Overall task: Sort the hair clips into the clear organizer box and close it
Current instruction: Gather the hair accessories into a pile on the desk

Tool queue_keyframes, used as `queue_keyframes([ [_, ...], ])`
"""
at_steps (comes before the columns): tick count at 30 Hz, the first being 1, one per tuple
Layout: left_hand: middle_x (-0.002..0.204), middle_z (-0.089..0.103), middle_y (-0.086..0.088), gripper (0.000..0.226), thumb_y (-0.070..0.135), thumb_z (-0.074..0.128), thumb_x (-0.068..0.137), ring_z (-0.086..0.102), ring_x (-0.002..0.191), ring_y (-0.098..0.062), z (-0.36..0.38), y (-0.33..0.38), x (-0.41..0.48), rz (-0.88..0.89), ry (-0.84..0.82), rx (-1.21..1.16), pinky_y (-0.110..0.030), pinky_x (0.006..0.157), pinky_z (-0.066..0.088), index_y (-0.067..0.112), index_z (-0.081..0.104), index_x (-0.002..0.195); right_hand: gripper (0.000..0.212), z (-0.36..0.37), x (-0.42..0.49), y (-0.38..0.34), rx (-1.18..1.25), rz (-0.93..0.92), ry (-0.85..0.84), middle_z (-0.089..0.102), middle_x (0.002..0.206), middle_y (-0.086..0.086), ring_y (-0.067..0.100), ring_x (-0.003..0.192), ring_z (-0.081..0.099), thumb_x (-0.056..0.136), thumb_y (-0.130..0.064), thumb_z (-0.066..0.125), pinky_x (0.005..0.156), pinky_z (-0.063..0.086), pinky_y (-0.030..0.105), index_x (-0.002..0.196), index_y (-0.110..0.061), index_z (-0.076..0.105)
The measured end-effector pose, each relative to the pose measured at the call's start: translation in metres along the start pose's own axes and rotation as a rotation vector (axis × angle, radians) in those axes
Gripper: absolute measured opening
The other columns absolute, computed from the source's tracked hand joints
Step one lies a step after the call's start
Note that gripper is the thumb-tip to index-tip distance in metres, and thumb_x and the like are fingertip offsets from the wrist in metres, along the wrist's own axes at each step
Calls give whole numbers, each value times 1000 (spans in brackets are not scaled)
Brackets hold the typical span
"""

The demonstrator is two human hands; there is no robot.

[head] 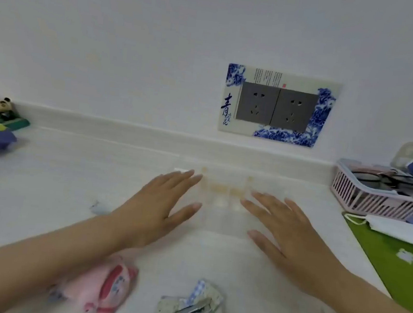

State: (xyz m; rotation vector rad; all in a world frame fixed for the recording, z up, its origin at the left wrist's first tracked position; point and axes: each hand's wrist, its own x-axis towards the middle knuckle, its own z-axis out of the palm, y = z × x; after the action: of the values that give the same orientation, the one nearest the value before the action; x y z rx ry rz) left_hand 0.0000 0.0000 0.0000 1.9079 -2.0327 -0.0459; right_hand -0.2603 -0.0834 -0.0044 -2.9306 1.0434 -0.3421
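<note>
Head view shows the clear organizer box (pixel 223 203) lying flat on the white counter (pixel 72 181), close to the back ledge, its long side running left to right across the person's front. It is so transparent and blurred that I cannot tell whether its lid is open or down, though pale yellowish bits show inside the middle cells. The left hand (pixel 162 207) sits at its left end and the right hand (pixel 284 229) at its right end, both flat with fingers spread, gripping nothing; whether the fingertips actually touch the plastic I cannot say. So the box lies dead between them, about equally near to each. The fabric clips are on the near side, behind the wrists: a pink bow clip (pixel 109 290) under the left forearm, and a blue-checked clip (pixel 193 306) with a metal prong nearer the middle. A pink basket (pixel 372 200) stands off to the right
</note>
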Motion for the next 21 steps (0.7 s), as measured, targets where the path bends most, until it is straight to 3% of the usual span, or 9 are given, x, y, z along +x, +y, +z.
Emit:
queue_keyframes([
  [3, 155, 18, 11, 79, 72, 14, 77, 14, 141, -6, -15, -15, -22, 11, 31, -45, -19, 111, 6, 34, 14, 146, 60, -4, -10, -19, 50, 0, 65, -4, 154, -27, -9, 141, -12, 82, -68, 2, 113, -15, 15, 141, -53, 5],
  [6, 153, 27, 7, 81, 76, 11, 78, 20, 141, -13, -29, -43, -53, -101, -72, -29, -28, 114, 12, 32, 21, 145, 53, -10, -18, -58, 199, -39, 17, -3, 151, -33, -16, 137, -9, 87, -66, 11, 106, -12, 5, 139, -55, 10],
  [10, 155, 25, 4, 85, 81, 18, 76, 18, 142, -17, -33, -77, -81, -285, -210, -125, -34, 117, 8, 31, 28, 143, 51, -12, -21, -112, 367, -94, -134, 4, 152, -32, -11, 140, 1, 90, -58, 25, 115, 3, 19, 140, -52, 20],
  [12, 154, 26, 2, 60, 57, 24, 93, 21, 141, -14, -31, -80, -89, -271, -207, -218, -27, 114, 8, 25, 31, 143, 52, -7, -20, -130, 442, -93, -197, 8, 152, -32, -8, 141, 5, 88, -61, 26, 118, 7, 26, 139, -53, 23],
  [14, 152, 31, 1, 50, 45, 25, 97, 27, 137, -12, -27, -76, -96, -228, -176, -292, -24, 111, 12, 24, 35, 141, 52, 0, -21, -144, 521, -74, -244, 11, 151, -34, -8, 140, 8, 86, -67, 26, 119, 10, 30, 137, -57, 24],
  [17, 140, 42, 4, 48, 44, 25, 98, 36, 129, -11, -21, -55, -111, -209, -114, -398, -20, 105, 20, 21, 44, 136, 54, 7, -25, -159, 548, -59, -293, 13, 152, -32, -7, 140, 10, 84, -70, 26, 119, 10, 31, 137, -57, 23],
  [19, 124, 51, 4, 47, 45, 26, 97, 45, 114, -10, -12, -39, -121, -202, -7, -469, -13, 93, 28, 17, 56, 119, 55, 9, -30, -164, 505, -58, -284, 16, 153, -27, -4, 141, 12, 85, -68, 26, 119, 11, 31, 139, -54, 24],
  [21, 118, 60, -3, 58, 56, 29, 92, 51, 108, -16, -4, -23, -127, -178, 66, -490, -16, 91, 34, 10, 61, 105, 54, 9, -36, -164, 481, -59, -256, 21, 153, -23, -2, 141, 15, 87, -65, 28, 118, 13, 31, 139, -51, 26],
])
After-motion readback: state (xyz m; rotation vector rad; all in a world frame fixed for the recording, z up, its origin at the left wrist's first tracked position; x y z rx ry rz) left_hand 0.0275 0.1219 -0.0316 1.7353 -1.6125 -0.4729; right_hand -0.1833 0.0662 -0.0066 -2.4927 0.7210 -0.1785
